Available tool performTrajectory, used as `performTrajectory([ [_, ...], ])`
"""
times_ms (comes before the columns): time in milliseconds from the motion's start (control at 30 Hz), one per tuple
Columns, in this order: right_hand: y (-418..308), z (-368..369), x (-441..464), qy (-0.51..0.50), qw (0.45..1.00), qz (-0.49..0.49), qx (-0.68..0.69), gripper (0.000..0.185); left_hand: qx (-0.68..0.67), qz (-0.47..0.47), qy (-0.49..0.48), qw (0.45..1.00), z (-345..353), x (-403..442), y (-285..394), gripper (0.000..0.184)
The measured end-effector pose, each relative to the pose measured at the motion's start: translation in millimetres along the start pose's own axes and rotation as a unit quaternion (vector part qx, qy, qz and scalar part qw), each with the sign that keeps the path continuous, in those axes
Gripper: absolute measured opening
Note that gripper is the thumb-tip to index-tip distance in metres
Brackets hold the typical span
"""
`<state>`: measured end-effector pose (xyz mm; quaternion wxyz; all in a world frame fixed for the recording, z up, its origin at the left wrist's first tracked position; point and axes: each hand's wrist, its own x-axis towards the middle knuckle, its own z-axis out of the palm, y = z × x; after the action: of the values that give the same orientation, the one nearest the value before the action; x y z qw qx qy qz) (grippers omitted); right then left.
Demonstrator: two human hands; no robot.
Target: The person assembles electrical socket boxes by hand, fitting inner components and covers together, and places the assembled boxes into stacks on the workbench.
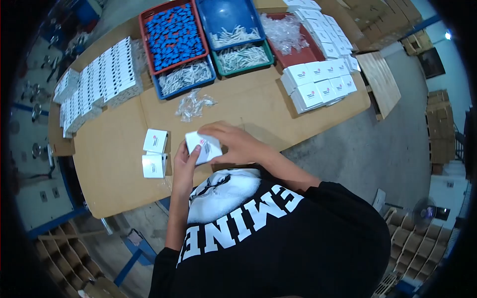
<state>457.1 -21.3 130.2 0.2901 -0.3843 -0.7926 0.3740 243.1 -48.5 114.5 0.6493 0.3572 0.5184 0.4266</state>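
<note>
A small white box (204, 147) with a red mark and dark print on its face is held between both hands, close to my chest. My left hand (185, 158) grips its left side, with the thumb lying on the printed face. Around its right and far edges curl the fingers of my right hand (229, 141). Two similar white boxes (154, 166) lie on the table just left of my left hand. Beyond my hands is a small pile of clear plastic bags (193, 105).
A red tray of blue pieces (174, 37), a blue tray of white pieces (184, 77) and a green tray (243, 58) stand at the back. White boxes are stacked at left (112, 74) and right (318, 84). A red tray (313, 52) holds clear plastic.
</note>
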Motion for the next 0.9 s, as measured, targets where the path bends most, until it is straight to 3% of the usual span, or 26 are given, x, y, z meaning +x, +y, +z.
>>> performTrajectory([
  [33,13,-7,-4,0.055,0.997,-0.017,-0.055,0.080,-0.019,0.013,0.027,0.999,6,-2,4,0.040],
  [133,48,-57,-24,0.248,0.962,0.049,-0.107,0.077,0.025,0.079,-0.012,0.996,-12,-3,11,0.042],
  [200,94,-103,-45,0.390,0.909,0.090,-0.113,0.071,-0.045,0.069,-0.065,0.994,-5,-30,52,0.044],
  [233,105,-138,-58,0.415,0.882,0.103,-0.197,0.068,-0.093,0.087,-0.153,0.980,-7,-46,67,0.046],
  [267,131,-171,-75,0.467,0.843,0.092,-0.251,0.065,-0.140,0.106,-0.238,0.955,-6,-60,83,0.049],
  [333,171,-233,-110,0.534,0.763,0.131,-0.340,0.059,-0.263,0.220,-0.482,0.807,11,-77,115,0.050],
  [400,201,-284,-140,0.578,0.695,0.234,-0.357,0.060,-0.318,0.225,-0.468,0.793,40,-115,161,0.042],
  [467,224,-320,-163,0.596,0.648,0.281,-0.382,0.063,-0.260,0.191,-0.560,0.763,50,-123,194,0.039],
  [500,234,-332,-173,0.596,0.648,0.281,-0.382,0.063,-0.261,0.191,-0.561,0.762,58,-128,198,0.039],
  [567,253,-354,-185,0.545,0.631,0.369,-0.410,0.066,-0.283,0.243,-0.504,0.779,73,-136,203,0.045],
  [700,266,-367,-196,0.476,0.684,0.449,-0.321,0.064,-0.263,0.199,-0.544,0.772,76,-123,217,0.043],
  [833,258,-364,-189,0.476,0.703,0.476,-0.230,0.064,-0.266,0.226,-0.552,0.758,70,-121,205,0.043],
  [900,285,-373,-204,0.461,0.717,0.438,-0.287,0.064,-0.274,0.256,-0.541,0.753,64,-118,198,0.043],
])
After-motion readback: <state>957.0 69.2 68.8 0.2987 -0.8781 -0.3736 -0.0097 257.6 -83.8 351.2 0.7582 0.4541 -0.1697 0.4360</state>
